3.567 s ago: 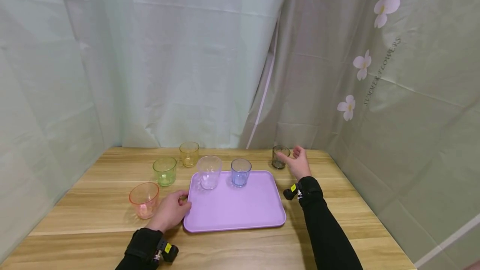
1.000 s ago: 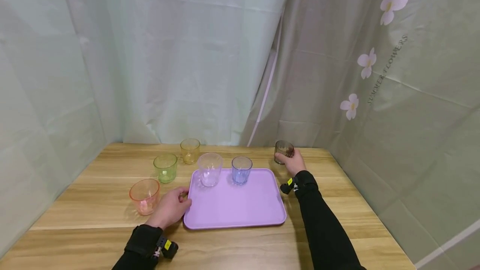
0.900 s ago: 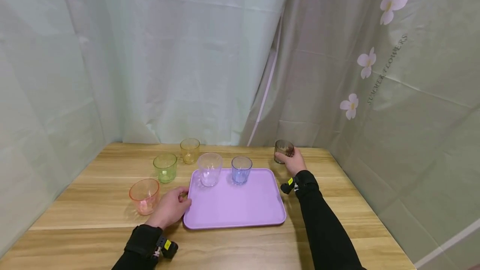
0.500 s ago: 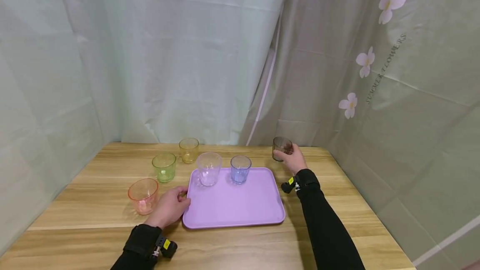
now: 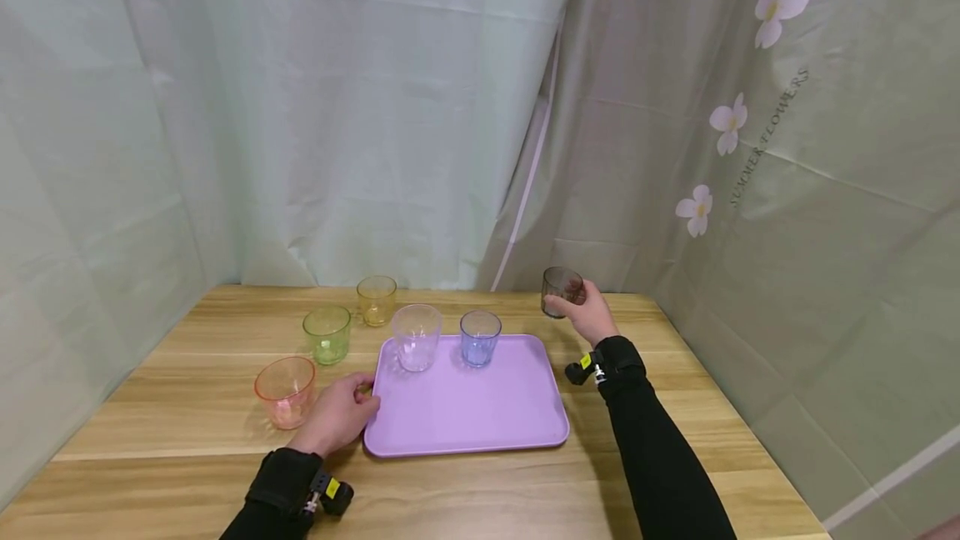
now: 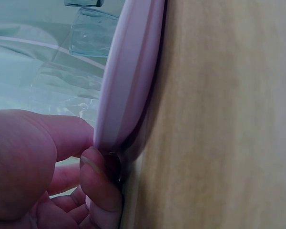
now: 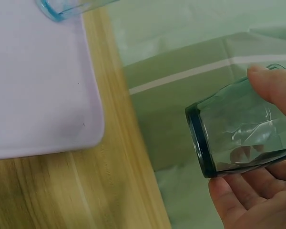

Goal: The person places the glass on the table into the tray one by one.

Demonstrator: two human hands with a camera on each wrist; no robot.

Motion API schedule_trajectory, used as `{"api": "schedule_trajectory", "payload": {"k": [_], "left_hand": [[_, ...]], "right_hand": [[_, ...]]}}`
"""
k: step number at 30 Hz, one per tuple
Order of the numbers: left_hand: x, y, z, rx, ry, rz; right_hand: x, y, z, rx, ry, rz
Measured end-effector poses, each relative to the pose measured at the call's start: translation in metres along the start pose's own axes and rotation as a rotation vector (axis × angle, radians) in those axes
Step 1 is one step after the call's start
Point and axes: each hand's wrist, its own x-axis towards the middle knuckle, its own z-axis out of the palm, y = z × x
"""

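My right hand [image 5: 591, 315] grips a dark grey glass [image 5: 562, 292] near the back right of the table. The right wrist view shows the glass [image 7: 243, 129] raised off the tabletop, thumb on one side and fingers curled round the other. My left hand [image 5: 337, 417] pinches the left rim of a light purple tray [image 5: 480, 415]; its thumb and fingertips meet at the rim in the left wrist view. Standing on the tray's back part are a clear glass [image 5: 417, 340] and, to its right, a blue glass [image 5: 480, 340].
Left of the tray, a pink glass [image 5: 287, 394], a green glass [image 5: 327, 336] and a yellow glass [image 5: 377, 302] stand on the wooden table [image 5: 187, 407]. A pale curtain [image 5: 375, 123] hangs right behind the table's back edge, and more fabric encloses both sides.
Over these frames my right hand has closed round the grey glass and lifted it slightly. My left hand has stayed at the tray's rim; the other glasses have not moved.
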Motion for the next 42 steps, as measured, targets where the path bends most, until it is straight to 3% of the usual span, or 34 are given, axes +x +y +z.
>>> {"api": "schedule_trajectory", "payload": {"k": [23, 42], "left_hand": [[0.001, 0.0, -0.002, -0.006, -0.01, -0.013], [0.0, -0.003, 0.001, -0.001, 0.011, 0.022]], "right_hand": [[-0.013, -0.011, -0.004, 0.016, -0.052, -0.003], [-0.022, 0.0, 0.004, 0.0, -0.109, -0.039]]}}
